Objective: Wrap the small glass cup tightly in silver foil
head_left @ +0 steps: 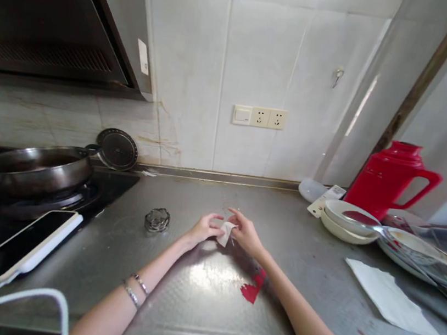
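Near the middle of the steel counter (pixel 187 306), a small folded white tissue (pixel 225 234) is held between my two hands. My left hand (pixel 204 229) pinches its left side, with the fingers bent toward it. On the other side, my right hand (pixel 245 234) has its fingers curled at the tissue's right edge, the index finger raised a little. Thin strands, hard to make out, show beside the tissue. A torn red piece (pixel 254 287) lies on the counter by my right forearm. To the left of my left hand sits a dark metal wire ring (pixel 157 219).
On the left are a pan (pixel 36 166) on the black stove, a round dark lid (pixel 118 149) and a phone (pixel 19 247) with a white cable. Stacked bowls (pixel 348 229), plates, a red thermos (pixel 388 179) and a white paper sheet (pixel 394 299) are on the right.
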Demonstrator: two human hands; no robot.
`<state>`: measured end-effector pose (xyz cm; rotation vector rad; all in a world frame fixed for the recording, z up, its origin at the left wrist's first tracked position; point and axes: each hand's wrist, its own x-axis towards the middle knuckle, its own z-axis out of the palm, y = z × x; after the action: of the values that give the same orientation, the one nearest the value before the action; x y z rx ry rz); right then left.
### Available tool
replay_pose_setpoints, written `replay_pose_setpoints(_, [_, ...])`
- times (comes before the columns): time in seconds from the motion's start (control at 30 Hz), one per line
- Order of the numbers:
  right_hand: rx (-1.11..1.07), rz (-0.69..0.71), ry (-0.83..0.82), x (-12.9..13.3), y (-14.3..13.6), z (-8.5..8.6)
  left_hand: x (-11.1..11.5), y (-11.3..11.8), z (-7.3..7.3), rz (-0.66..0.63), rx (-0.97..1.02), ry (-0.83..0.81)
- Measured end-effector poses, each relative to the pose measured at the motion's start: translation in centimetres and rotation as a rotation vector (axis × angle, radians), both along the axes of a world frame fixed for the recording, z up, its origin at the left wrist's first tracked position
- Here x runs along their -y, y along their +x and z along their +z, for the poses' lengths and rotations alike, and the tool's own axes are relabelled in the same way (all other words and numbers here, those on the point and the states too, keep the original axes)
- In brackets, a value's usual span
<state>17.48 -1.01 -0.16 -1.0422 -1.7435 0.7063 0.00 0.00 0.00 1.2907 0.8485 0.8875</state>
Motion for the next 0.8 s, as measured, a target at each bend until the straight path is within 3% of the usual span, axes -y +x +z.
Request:
replay_pose_setpoints(0.33, [-0.340, 0.279, -0.371, 0.2, 0.9, 1.5, -0.7, -1.0, 0.9, 0.209, -0.024, 0.099])
replay_pose_setpoints(0.53, [-0.297, 0.259, -0.363, 0.8, 0.9, 2.2, -0.7, -1.3, 1.5, 0.265, -0.041, 0.160])
replay_pose_setpoints(0.8, [-0.192, 0.297, -0.349, 0.4, 0.3, 1.0, -0.5, -1.2, 2.2, 0.155, -0.011, 0.210])
